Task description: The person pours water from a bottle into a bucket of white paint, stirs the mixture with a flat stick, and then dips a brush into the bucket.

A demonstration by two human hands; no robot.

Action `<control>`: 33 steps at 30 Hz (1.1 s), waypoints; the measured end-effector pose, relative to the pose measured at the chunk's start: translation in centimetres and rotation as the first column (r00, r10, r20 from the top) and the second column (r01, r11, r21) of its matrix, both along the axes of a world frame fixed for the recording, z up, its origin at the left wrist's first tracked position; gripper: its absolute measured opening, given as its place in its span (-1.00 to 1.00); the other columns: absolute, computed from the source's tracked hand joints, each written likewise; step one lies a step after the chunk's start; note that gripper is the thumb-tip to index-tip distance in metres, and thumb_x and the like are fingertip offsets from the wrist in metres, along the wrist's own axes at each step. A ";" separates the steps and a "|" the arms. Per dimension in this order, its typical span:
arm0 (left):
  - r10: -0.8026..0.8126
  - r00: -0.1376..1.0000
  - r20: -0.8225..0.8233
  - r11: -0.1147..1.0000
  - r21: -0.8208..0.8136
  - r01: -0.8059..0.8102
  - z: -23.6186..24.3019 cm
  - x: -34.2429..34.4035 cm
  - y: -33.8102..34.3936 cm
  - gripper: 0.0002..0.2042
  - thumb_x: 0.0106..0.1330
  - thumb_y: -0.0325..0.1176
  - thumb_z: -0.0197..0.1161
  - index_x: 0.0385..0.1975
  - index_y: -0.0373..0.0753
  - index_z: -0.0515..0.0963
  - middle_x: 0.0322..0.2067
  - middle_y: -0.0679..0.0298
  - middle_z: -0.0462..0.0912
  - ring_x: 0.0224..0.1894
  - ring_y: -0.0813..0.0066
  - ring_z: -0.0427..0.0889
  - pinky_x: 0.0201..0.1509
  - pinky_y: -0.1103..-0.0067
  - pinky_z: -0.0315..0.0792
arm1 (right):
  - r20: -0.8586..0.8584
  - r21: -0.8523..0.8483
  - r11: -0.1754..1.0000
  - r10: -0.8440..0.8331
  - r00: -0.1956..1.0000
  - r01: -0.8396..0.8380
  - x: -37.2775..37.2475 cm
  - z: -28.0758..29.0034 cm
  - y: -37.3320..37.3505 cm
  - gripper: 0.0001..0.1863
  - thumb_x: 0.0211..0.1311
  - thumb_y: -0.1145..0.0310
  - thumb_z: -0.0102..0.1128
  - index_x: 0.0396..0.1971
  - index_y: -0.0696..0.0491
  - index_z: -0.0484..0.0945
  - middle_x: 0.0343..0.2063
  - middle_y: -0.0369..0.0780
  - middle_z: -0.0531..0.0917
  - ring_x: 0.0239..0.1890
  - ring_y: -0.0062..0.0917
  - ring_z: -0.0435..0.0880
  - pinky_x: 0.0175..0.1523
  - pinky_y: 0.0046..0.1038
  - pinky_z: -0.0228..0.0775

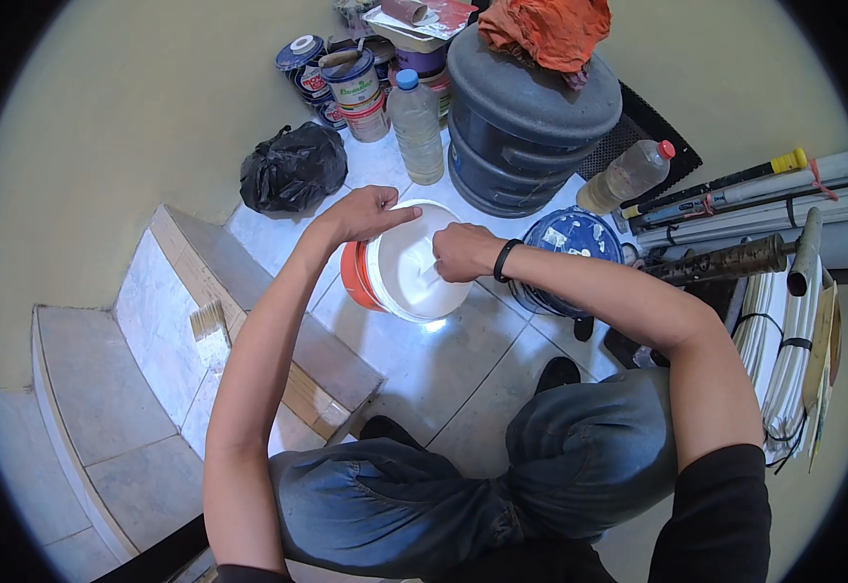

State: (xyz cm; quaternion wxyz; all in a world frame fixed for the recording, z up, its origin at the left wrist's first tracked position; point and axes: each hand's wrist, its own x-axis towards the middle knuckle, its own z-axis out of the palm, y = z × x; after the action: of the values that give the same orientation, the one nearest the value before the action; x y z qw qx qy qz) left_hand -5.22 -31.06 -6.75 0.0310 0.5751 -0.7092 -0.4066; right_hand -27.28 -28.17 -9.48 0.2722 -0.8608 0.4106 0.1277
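A bucket (358, 277), orange outside and white inside, stands on the tiled floor in front of me with white paint (409, 255) in it. My left hand (371, 212) grips its far-left rim, the thumb lying along the edge. Over the right side of the opening, my right hand (463, 252) is closed in a fist around a pale stick-like tool (431, 275). Its lower end reaches down into the bucket; most of the tool is hidden by the fist or blends with the white. Beside the bucket on the right sits a paint-spattered blue pail (572, 236).
Left of me, tiled steps (152, 291) hold a paintbrush (210, 335). Behind the bucket are a black plastic bag (293, 167), a blue-capped bottle (416, 126), paint cans (356, 92) and a large dark drum (511, 136). A red-capped bottle (628, 177) and bundled poles (754, 199) lie right.
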 end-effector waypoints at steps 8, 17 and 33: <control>0.007 1.000 -0.019 1.000 0.024 -0.006 0.4 -0.5 0.0 -0.34 0.28 0.31 0.34 -0.63 -0.22 0.34 -0.67 0.29 0.40 -0.54 0.46 0.38 -0.42 0.41 0.37 | 0.013 0.022 1.000 0.004 1.000 -0.005 0.1 -0.2 -0.4 -0.71 0.22 0.33 0.27 -0.19 0.22 0.72 -0.19 0.09 0.76 -0.09 -0.02 0.78 0.00 -0.08 0.63; 0.002 1.000 -0.026 1.000 0.020 -0.002 -0.3 0.0 -0.1 -0.34 0.29 0.32 0.33 -0.63 -0.22 0.34 -0.67 0.30 0.40 -0.54 0.47 0.38 -0.42 0.42 0.37 | 0.080 0.131 0.990 -0.067 0.995 0.056 0.1 -0.9 -0.2 -0.68 0.18 0.31 0.27 -0.21 0.26 0.74 -0.18 0.13 0.76 -0.08 -0.02 0.78 0.02 -0.11 0.63; 0.016 1.000 -0.002 1.000 0.004 -0.016 -0.4 0.2 -0.3 -0.36 0.29 0.32 0.34 -0.62 -0.20 0.39 -0.69 0.31 0.44 -0.58 0.50 0.43 -0.45 0.45 0.38 | 0.066 0.040 0.995 -0.093 0.994 0.090 0.4 0.1 -0.3 -0.68 0.14 0.32 0.30 -0.17 0.20 0.75 -0.17 0.08 0.77 -0.06 -0.06 0.79 0.05 -0.11 0.63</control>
State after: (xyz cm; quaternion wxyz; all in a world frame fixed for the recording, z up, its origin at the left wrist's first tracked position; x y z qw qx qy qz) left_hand -5.05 -31.34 -7.17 0.0339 0.5803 -0.7038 -0.4085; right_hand -26.91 -28.49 -9.38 0.3075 -0.8396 0.4379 0.0936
